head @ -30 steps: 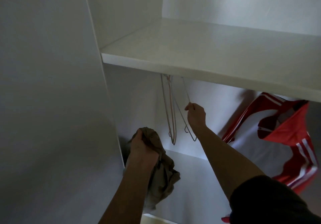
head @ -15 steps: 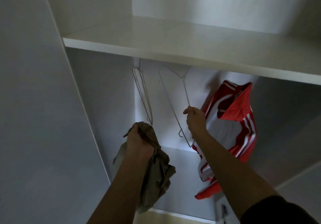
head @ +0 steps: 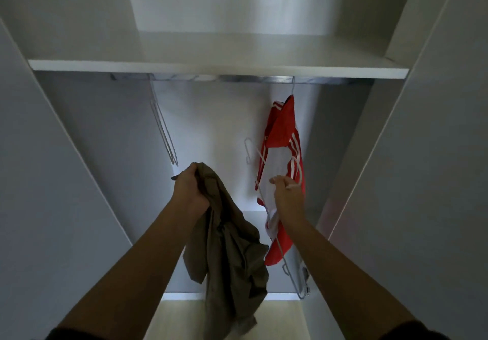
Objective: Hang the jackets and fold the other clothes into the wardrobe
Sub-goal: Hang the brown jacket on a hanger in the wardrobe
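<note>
The brown jacket (head: 232, 255) is not on a hanger. It hangs crumpled from the left hand (head: 194, 190), which grips it in a closed fist at its top end, and the loose cloth falls down along the left forearm. The jacket is in the air in front of the open wardrobe (head: 79, 155), in the lower middle of the view, and it touches no shelf or rail.

Just to its right, the right hand (head: 287, 197) is closed around a thin wire hanger (head: 290, 276). The hook of this hanger points up and to the left and is free; it is not on the rail. The long side of the hanger goes down beside the right forearm.

Behind the right hand, a red and white jacket (head: 284, 125) hangs from the metal rail (head: 237, 78). The rail runs just under the white shelf (head: 211, 68). Near the left end of the rail, some empty hangers (head: 165, 133) hang close together, well apart from both hands.
</note>
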`<state>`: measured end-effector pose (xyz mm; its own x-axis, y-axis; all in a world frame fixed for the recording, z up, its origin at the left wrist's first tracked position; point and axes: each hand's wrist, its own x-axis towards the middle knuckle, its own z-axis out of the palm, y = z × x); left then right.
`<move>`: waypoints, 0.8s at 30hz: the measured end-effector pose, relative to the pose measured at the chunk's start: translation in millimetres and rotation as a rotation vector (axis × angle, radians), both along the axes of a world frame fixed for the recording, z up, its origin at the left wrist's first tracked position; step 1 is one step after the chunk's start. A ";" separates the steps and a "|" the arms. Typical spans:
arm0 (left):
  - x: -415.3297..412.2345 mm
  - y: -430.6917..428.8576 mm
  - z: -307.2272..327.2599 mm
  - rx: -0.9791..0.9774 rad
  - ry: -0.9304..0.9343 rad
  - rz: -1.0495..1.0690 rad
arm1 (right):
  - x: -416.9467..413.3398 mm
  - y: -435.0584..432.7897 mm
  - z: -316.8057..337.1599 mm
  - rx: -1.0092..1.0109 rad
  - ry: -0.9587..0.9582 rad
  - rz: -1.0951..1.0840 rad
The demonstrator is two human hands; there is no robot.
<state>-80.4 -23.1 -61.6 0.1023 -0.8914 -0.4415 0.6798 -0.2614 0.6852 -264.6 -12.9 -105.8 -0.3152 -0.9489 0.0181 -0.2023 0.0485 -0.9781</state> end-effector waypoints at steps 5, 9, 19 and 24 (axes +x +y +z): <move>-4.7 7.5 -0.4 0.017 0.036 0.035 | -16.1 72.6 27.5 -0.243 -0.188 -0.010; -22.2 16.5 7.7 0.026 0.011 -0.019 | -12.5 99.0 54.9 -0.330 -0.356 -0.009; -30.1 33.0 42.5 -0.045 -0.001 -0.029 | 0.9 97.1 56.9 -0.474 -0.690 0.046; 5.9 30.8 73.7 -0.128 -0.040 0.076 | 11.4 98.8 -7.7 -0.290 -0.693 0.186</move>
